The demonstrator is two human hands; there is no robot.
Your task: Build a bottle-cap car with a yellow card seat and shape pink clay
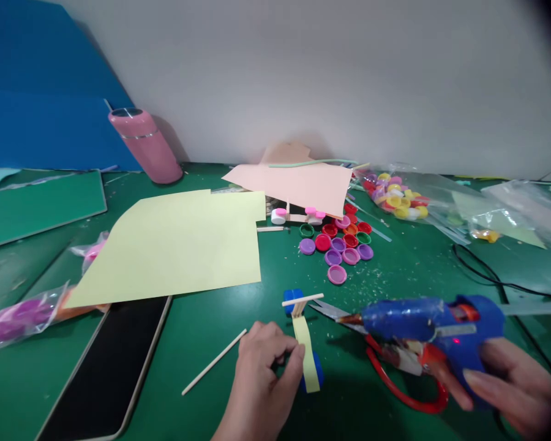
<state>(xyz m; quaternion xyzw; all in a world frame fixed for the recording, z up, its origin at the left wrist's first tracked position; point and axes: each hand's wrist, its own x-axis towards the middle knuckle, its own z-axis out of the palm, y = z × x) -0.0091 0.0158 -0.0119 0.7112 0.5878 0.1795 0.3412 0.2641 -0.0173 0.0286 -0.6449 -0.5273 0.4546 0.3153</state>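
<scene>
My left hand (pixel 266 373) has its thumb and index finger closed at the edge of a pale yellow paper strip (pixel 307 352). Blue bottle caps (pixel 294 300) show at the strip's far end and under its near end. A short thin stick (pixel 303 300) lies crosswise over the far end. In my right hand (pixel 518 380) is a blue hot glue gun (pixel 422 324), its small red light lit and its nozzle pointing left toward the strip, apart from it. Red-handled scissors (pixel 408 398) lie under the glue gun, partly hidden. Left of my left hand rests a loose wooden stick (pixel 213 362).
Several coloured caps (pixel 342 242) spread mid-table near a pink-and-white craft piece (pixel 298 215). Behind are pink paper (pixel 294 184) and a bag of caps (pixel 399 196). A yellow sheet (pixel 179 245) overlaps a phone (pixel 110 367). A pink tumbler (pixel 147 147) leans back left; a black cable (pixel 496 282) runs right.
</scene>
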